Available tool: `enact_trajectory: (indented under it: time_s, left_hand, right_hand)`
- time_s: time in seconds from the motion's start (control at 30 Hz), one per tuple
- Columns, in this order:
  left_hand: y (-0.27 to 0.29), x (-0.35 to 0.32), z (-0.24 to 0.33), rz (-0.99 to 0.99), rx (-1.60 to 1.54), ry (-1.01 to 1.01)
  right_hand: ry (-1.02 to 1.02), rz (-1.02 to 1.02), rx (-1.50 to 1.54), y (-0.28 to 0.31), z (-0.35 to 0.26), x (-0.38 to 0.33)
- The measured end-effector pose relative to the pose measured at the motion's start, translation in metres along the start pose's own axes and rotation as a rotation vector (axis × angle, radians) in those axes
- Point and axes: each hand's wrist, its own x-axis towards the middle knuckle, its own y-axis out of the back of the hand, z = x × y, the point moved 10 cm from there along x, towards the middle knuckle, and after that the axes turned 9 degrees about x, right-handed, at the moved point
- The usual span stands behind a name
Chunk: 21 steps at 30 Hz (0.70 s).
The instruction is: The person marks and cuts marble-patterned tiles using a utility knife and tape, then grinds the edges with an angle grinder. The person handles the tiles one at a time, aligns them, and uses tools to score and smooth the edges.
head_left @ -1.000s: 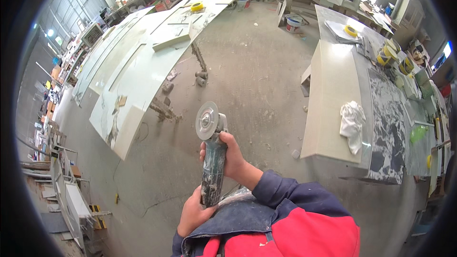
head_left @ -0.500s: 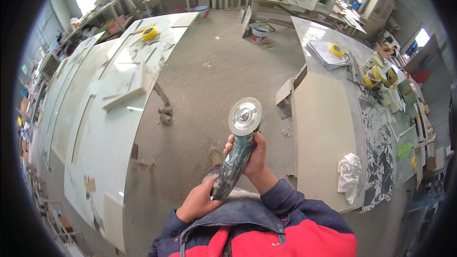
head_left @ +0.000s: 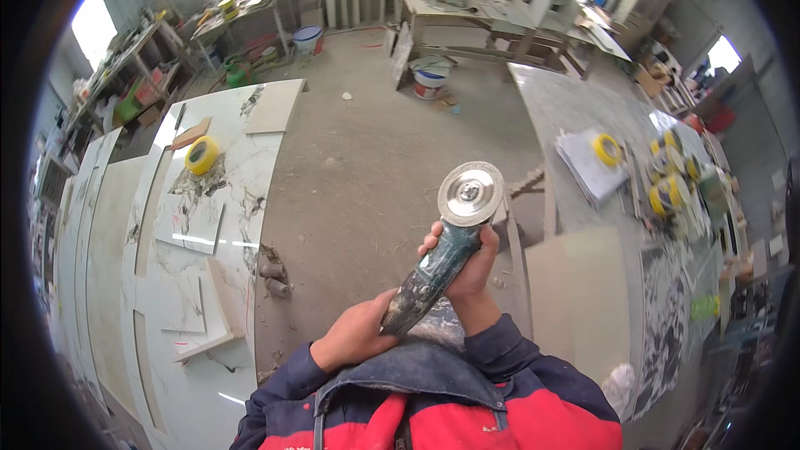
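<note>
An angle grinder (head_left: 435, 271) with a worn dark green body is held in front of my chest, tilted up to the right. Its round silver disc (head_left: 470, 193) faces me at the far end. My right hand (head_left: 472, 265) wraps round the grinder's head just below the disc, fingertips showing on the left side. My left hand (head_left: 357, 331) grips the rear end of the body, its fingers partly hidden behind the tool. The grinder touches nothing but my hands.
Left stands a table of white marbled slabs (head_left: 187, 225) with a yellow tape roll (head_left: 201, 155). On the right, another table carries a beige board (head_left: 579, 292), papers, yellow tape rolls (head_left: 669, 193) and a white cloth (head_left: 618, 385). A bucket (head_left: 429, 83) stands on the floor ahead.
The view has moved forward between the tables and turned slightly right. Both hands keep hold of the grinder, which now sits farther right in the picture and leans more to the right.
</note>
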Motion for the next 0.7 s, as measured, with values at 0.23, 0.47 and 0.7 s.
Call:
enact_trajectory:
  time_s: [0.23,0.47,0.7]
  left_hand:
    - [0.100,0.155,-0.076,0.191,-0.046,0.104]
    - [0.217,0.275,-0.120,0.489,-0.073,0.271]
    - [0.285,0.383,-0.200,0.586,-0.084,0.320]
  right_hand:
    - [-0.143,0.011,-0.064,0.004,-0.007,0.232]
    - [-0.403,-0.101,-0.084,-0.055,0.011,0.441]
    - [-0.513,-0.135,-0.146,-0.059,0.032,0.602]
